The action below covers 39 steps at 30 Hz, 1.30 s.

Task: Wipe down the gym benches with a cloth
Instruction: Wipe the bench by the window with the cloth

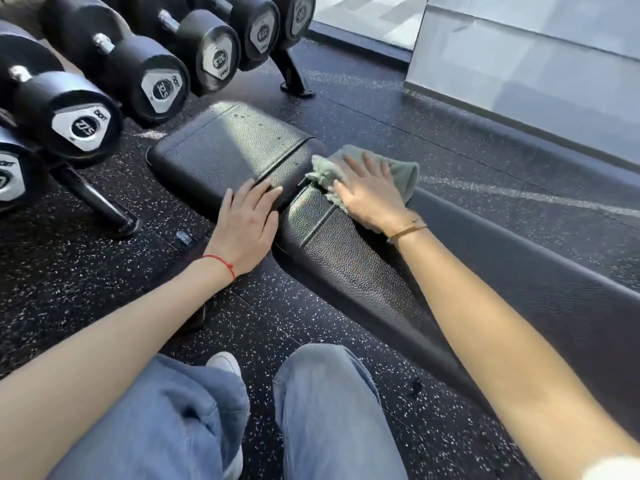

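Observation:
A black padded gym bench (363,271) runs from the lower right toward the upper left, with its separate seat pad (225,147) at the far end. A grey-green cloth (401,171) lies on the bench's far edge near the gap between the pads. My right hand (367,192) lies flat on the cloth with straight fingers, pressing it onto the pad. My left hand (247,225) rests flat on the near edge of the seat pad, fingers straight, touching the gap between the pads.
A rack of black dumbbells (86,123) stands at the left, its feet (104,209) on the speckled rubber floor (485,140). A grey wall base (519,81) runs along the upper right. My legs in blue jeans (329,410) and a white shoe (225,362) are below.

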### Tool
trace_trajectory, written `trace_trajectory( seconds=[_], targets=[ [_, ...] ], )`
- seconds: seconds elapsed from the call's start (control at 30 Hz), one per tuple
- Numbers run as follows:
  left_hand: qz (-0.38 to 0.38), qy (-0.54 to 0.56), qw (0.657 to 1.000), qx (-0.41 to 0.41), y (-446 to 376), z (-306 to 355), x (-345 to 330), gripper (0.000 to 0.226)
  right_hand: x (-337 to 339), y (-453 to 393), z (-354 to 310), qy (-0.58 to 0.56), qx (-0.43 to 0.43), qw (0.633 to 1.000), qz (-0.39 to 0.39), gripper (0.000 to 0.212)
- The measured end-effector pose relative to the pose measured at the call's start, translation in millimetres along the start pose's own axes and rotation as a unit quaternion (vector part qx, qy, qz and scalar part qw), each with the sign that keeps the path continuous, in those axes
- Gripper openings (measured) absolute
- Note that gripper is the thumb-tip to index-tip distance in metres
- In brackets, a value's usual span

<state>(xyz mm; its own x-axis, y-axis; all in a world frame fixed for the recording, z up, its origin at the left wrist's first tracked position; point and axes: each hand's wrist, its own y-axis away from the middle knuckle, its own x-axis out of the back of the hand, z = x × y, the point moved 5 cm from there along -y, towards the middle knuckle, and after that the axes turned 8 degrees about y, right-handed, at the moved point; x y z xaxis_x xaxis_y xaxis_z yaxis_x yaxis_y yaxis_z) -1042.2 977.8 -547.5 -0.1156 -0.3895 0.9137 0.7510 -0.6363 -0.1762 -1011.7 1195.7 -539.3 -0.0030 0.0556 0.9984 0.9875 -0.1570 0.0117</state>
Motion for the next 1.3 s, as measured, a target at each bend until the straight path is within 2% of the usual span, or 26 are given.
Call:
trace_trajectory(
  seconds=[0.13,0.27,0.37,0.47,0.57,0.63,0.83,1.0,1.07,1.2,1.3],
  targets=[
    [0.006,0.02,1.0,-0.016,-2,16,-3,0.052,-5,73,-34,0.014,0.082,0.996,0.008,0.057],
    [0.011,0.055,0.998,-0.035,-6,34,-2,0.046,-8,151,-27,0.02,0.108,0.994,0.001,0.063],
    [0.002,0.053,0.997,-0.06,-7,45,1,0.048,-5,180,8,-0.012,0.081,0.997,0.001,0.06],
    [-0.011,0.033,0.997,-0.075,-3,49,2,0.052,-1,151,35,-0.005,0.018,1.0,0.004,0.057],
    [-0.026,0.038,0.997,-0.069,1,44,-1,0.047,3,110,34,0.01,-0.038,0.999,0.004,0.054],
    [-0.037,0.04,0.996,-0.068,4,43,-7,0.048,3,106,22,0.005,-0.036,0.999,0.004,0.054],
    [-0.044,0.027,0.993,-0.11,-1,64,-22,0.049,-5,195,-6,0.007,0.035,0.999,0.005,0.06],
    [-0.049,0.017,0.991,-0.122,-4,80,-32,0.053,-3,262,41,-0.012,-0.032,0.999,0.003,0.056],
    [-0.05,0.009,0.992,-0.117,-4,81,-35,0.055,-1,255,65,-0.012,-0.062,0.998,-0.001,0.055],
    [-0.041,0.009,0.992,-0.118,-4,81,-34,0.056,7,186,91,0.007,-0.132,0.991,0.009,0.053],
    [-0.041,0.014,0.992,-0.115,-4,82,-34,0.055,4,156,64,0.008,-0.108,0.994,0.001,0.053]
  ],
)
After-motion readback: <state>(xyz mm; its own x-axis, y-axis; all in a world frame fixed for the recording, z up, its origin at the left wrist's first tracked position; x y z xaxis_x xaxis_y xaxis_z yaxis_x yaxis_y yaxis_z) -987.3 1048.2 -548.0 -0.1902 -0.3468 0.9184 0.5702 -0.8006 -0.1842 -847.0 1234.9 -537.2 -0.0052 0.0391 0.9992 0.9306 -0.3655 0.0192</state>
